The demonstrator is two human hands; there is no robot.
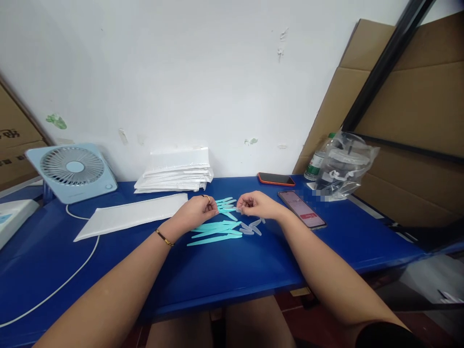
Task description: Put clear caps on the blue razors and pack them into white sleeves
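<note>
My left hand (197, 211) is closed in a pinch on a slim teal eyebrow razor, whose end points toward my right hand. My right hand (256, 205) pinches a small translucent cap (238, 210) close to that end; whether the two touch I cannot tell. Below the hands, several teal eyebrow razors (213, 237) lie in a loose row on the blue table (224, 270). Several loose translucent caps (251, 228) lie just to their right. More teal razors (227, 201) lie behind and between my hands, partly covered by my fingers.
A white padded envelope (126, 215) lies left of my hands, with a stack of similar envelopes (174, 169) behind. A blue fan (74, 169) with a cable stands at the left. Two phones (303, 209), a bottle (319, 159) and a bagged cup (344, 166) are at the right.
</note>
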